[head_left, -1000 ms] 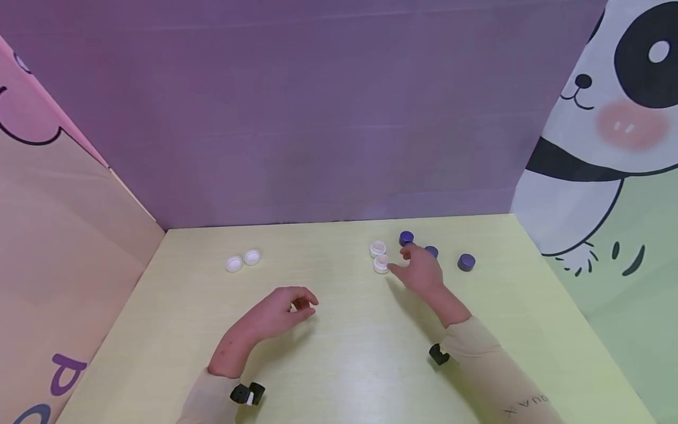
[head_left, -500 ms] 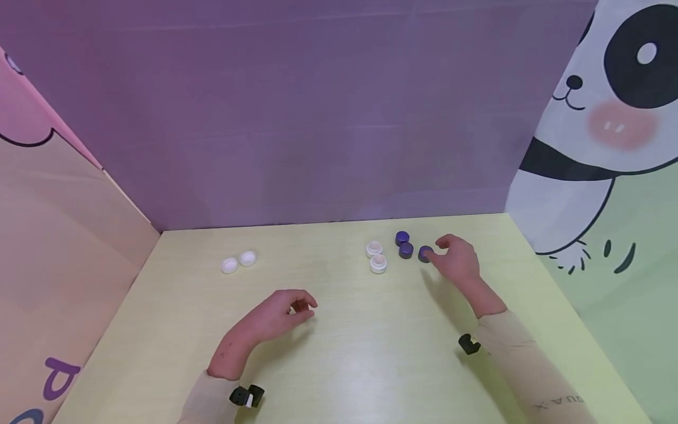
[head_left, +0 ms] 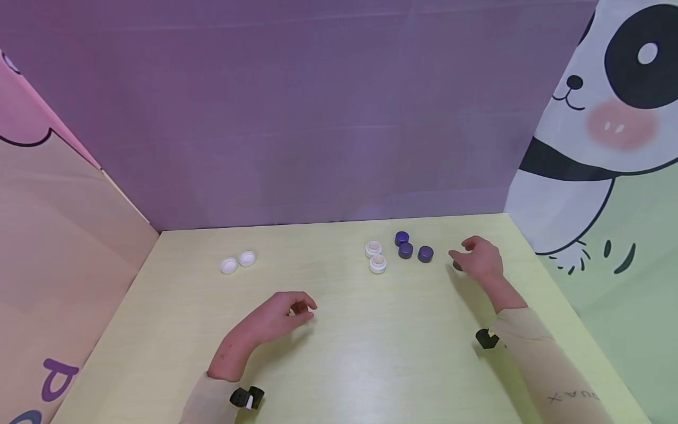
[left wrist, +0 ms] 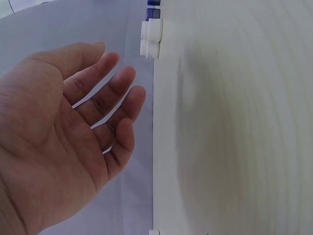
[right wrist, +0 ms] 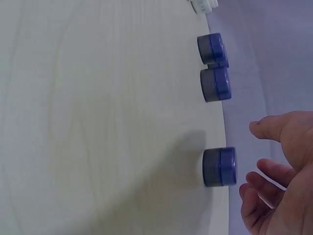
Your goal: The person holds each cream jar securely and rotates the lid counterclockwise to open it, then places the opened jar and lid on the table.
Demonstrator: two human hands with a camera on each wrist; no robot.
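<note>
My right hand (head_left: 482, 259) hovers at the right over a small jar (head_left: 457, 265) that it partly hides, thumb and fingers spread apart. In the right wrist view this jar (right wrist: 219, 167) stands upright with a purple-blue lid, and the fingers are clear of it. Three more purple-lidded jars stand to its left: one alone (head_left: 425, 254) and two side by side, a front one (head_left: 405, 250) and a back one (head_left: 402, 238). Loosely curved and holding nothing, my left hand (head_left: 278, 315) hangs over the table's left half; its palm (left wrist: 54, 132) shows in the left wrist view.
Two small white jars without lids, a nearer one (head_left: 378, 264) and a farther one (head_left: 373, 249), stand left of the purple ones. Two white lids, one left (head_left: 229, 265) and one right (head_left: 247, 258), lie at the table's back left. A purple wall (head_left: 328, 118) rises behind the table.
My right hand has moved rightwards from beside the white jars, past the lone purple-lidded jar, to the rightmost one. The left hand has stayed nearly still. The view has shifted slightly.
</note>
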